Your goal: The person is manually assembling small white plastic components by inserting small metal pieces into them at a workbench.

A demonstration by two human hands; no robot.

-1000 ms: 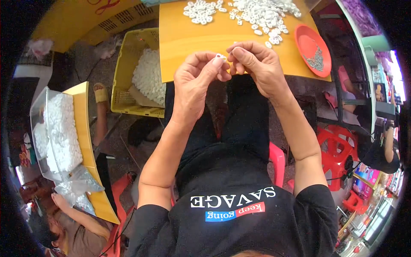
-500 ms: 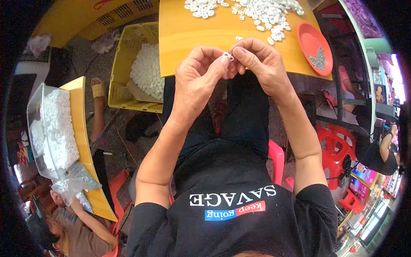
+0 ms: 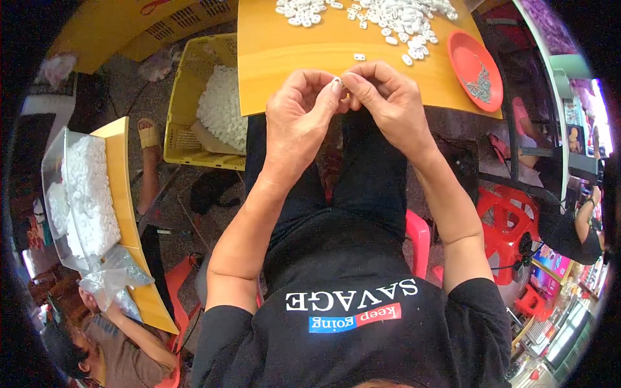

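Note:
Close to the table's near edge, my left hand (image 3: 299,119) and my right hand (image 3: 391,108) meet, fingertips together. Between thumbs and forefingers they pinch a small white plastic piece (image 3: 338,82), mostly covered by the fingers. Any smaller part at it is too small to make out. Just beyond my fingertips, one white oval piece with two dark holes (image 3: 359,57) lies alone on the yellow table (image 3: 291,48). Farther back a loose pile of similar white pieces (image 3: 414,22) spreads out. A red plate (image 3: 457,61) of small metal parts (image 3: 480,84) sits right of my right hand.
Left of the table stands a yellow crate (image 3: 178,129) holding many white pieces. A clear bin (image 3: 55,168) of white pieces and a plastic bag (image 3: 107,281) rest on a side board, where another person (image 3: 123,352) sits. Red stools (image 3: 504,216) stand at the right.
Both hands have shifted slightly left, still fingertip to fingertip. The white piece showed its two holes before; now the fingers cover more of it.

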